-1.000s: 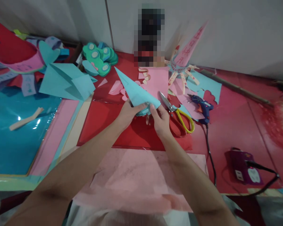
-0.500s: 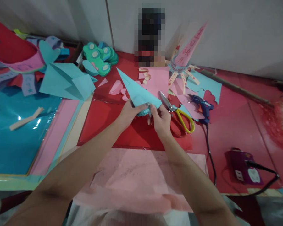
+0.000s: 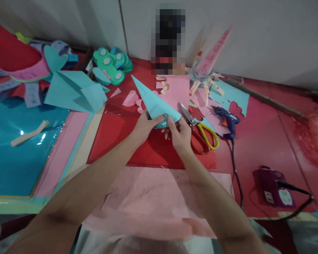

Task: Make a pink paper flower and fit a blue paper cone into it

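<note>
A light-blue paper cone (image 3: 155, 100) is held in front of me, its tip pointing up and to the left. My left hand (image 3: 147, 125) is closed on the lower left of its wide end, thumb on the outside. On the right of that rim, my right hand (image 3: 180, 132) pinches the paper; some of its fingertips show below the edge. Just beyond the right hand lie scissors (image 3: 198, 125) with yellow and red handles. A blue glue gun (image 3: 228, 121) rests farther right. The inside of the cone is hidden.
A decorated pink cone (image 3: 212, 54) stands at the back right near a wooden stick (image 3: 267, 100). Green cut-outs (image 3: 110, 67) and folded blue paper (image 3: 71, 91) lie left. A purple power block (image 3: 277, 187) with a cord sits right. Red sheets (image 3: 111, 141) lie under my hands.
The cone has tilted very slightly, and its rim sits a little higher. The fingers of my right hand have shifted a little under the edge. Both hands keep their hold.
</note>
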`<state>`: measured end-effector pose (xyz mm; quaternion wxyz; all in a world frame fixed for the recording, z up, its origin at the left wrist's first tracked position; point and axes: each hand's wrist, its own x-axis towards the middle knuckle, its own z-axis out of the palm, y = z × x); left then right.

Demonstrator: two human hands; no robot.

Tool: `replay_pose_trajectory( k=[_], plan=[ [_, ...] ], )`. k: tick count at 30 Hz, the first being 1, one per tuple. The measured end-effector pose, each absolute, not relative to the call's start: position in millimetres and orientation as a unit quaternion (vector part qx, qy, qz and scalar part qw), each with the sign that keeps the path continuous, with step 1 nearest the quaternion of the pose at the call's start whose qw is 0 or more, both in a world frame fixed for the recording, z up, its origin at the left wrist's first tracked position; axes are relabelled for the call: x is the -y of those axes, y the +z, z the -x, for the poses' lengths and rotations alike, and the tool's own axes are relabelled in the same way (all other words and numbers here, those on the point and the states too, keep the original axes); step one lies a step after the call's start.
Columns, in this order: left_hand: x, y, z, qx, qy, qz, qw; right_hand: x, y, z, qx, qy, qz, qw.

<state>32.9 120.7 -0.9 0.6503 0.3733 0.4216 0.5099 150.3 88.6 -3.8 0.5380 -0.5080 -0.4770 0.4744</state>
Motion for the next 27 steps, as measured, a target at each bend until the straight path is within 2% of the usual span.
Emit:
replay_pose_trajectory(
  k=[9,15,17,23,27],
  plan=[
    [-122,-1,-33,-0.39,0.534,-0.362,0.657,-85,-7,-150,0.529,0.405,0.523,0.532],
    [-122,1,-32,-0.397,0.52,-0.339,0.675,-79,-6,-150,0.635,0.305,0.533,0.469],
    [-122,0,-32,-0.398,0.527,-0.329,0.675,-79,-6,-150,0.637,0.317,0.531,0.46],
    [-124,2,-30,-0.39,0.539,-0.294,0.686,-83,-10,-152,0.569,0.454,0.473,0.497],
    [-124,5,-30,-0.378,0.551,-0.279,0.689,-85,-10,-152,0.547,0.471,0.472,0.507]
  ],
)
